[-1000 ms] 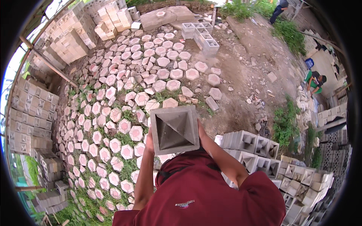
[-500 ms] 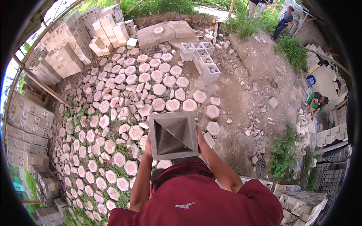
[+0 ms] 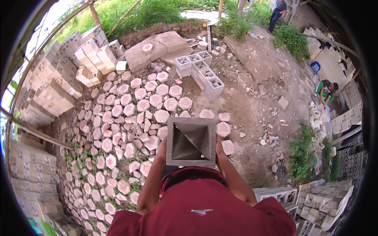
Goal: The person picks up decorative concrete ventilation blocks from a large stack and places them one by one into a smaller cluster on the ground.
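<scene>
Gripping opposite sides, left fingers (image 3: 162,149) and right fingers (image 3: 219,147) hold the grey concrete block (image 3: 191,140) between them.

The person's dark red, short-sleeved shirt (image 3: 197,196) is filling the bottom centre of the frame. A small white and pink logo (image 3: 201,211) is marking its front.

I'm getting bright, diffuse daylight over the ground (image 3: 252,157), with only soft shadows. Beyond its far left corner, the background blows out to white glare. Past its right edge, the perforated block stack (image 3: 350,163) sits dimmer. Deep shade fills the hollow of the concrete block (image 3: 191,141). The hexagonal pavers (image 3: 161,116) read clearly to me; toward the black fisheye rim, shapes bend and detail softens.
</scene>
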A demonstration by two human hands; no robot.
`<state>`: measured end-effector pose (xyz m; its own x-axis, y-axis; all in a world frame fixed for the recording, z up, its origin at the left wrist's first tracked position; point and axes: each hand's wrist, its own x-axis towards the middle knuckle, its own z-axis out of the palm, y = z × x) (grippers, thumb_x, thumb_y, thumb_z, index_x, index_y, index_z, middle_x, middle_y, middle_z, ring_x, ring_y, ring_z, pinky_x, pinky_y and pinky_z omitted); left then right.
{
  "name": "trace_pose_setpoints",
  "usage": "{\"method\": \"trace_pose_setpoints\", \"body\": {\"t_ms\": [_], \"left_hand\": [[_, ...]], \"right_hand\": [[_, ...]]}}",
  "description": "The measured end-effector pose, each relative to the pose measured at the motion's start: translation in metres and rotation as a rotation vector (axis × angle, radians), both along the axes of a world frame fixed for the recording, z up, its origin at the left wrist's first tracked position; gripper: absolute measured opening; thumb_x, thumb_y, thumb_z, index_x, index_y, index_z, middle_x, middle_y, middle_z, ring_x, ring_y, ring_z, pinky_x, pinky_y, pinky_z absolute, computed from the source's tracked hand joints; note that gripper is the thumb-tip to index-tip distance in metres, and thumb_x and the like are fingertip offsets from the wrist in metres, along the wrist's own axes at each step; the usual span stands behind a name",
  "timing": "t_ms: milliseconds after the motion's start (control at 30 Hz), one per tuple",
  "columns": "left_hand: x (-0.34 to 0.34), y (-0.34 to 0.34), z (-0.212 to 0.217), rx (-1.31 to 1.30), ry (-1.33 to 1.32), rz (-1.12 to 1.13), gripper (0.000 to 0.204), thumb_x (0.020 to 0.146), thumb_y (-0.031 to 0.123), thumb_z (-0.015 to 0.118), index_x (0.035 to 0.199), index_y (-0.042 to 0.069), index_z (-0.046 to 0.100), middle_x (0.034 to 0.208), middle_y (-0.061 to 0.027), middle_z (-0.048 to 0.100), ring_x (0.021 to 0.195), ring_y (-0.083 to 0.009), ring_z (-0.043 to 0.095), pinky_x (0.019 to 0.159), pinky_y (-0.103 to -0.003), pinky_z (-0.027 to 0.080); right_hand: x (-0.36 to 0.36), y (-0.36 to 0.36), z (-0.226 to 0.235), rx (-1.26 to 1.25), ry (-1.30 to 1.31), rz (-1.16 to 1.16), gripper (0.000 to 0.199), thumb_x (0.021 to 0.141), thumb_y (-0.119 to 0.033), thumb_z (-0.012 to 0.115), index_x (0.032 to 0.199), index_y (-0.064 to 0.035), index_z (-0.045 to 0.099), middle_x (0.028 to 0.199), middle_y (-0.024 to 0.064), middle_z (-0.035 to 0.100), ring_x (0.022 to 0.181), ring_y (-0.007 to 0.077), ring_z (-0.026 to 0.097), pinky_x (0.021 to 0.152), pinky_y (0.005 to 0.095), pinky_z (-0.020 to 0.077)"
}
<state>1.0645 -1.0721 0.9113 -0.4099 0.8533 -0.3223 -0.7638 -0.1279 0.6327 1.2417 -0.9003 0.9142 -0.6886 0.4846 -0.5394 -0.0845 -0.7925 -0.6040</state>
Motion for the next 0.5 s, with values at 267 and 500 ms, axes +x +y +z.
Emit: {"method": "trace_pose_setpoints", "body": {"t_ms": [267, 500], "left_hand": [[-0.186, 0.070, -0.016, -0.092, 0.091, -0.101, 0.043, 0.095, 0.036, 0.038, 0.121, 0.004, 0.049, 0.105, -0.0080, 0.059, 0.089, -0.0188, 0.059, 0.080, -0.032, 0.050], [-0.291, 0.092, -0.004, -0.077, -0.023, -0.141, 0.046, 0.093, 0.035, 0.043, 0.125, 0.003, 0.047, 0.111, -0.0118, 0.058, 0.093, -0.0224, 0.061, 0.080, -0.035, 0.053]], "right_hand": [[-0.164, 0.032, -0.014, 0.072, 0.049, -0.221, 0.057, 0.094, -0.050, 0.031, 0.132, -0.0095, 0.044, 0.118, 0.0105, 0.056, 0.102, 0.0247, 0.057, 0.088, 0.0368, 0.0471], [-0.267, 0.044, 0.000, 0.032, -0.081, -0.266, 0.059, 0.092, -0.053, 0.034, 0.130, -0.0101, 0.046, 0.117, 0.0092, 0.057, 0.100, 0.0230, 0.057, 0.086, 0.0353, 0.0479]]}}
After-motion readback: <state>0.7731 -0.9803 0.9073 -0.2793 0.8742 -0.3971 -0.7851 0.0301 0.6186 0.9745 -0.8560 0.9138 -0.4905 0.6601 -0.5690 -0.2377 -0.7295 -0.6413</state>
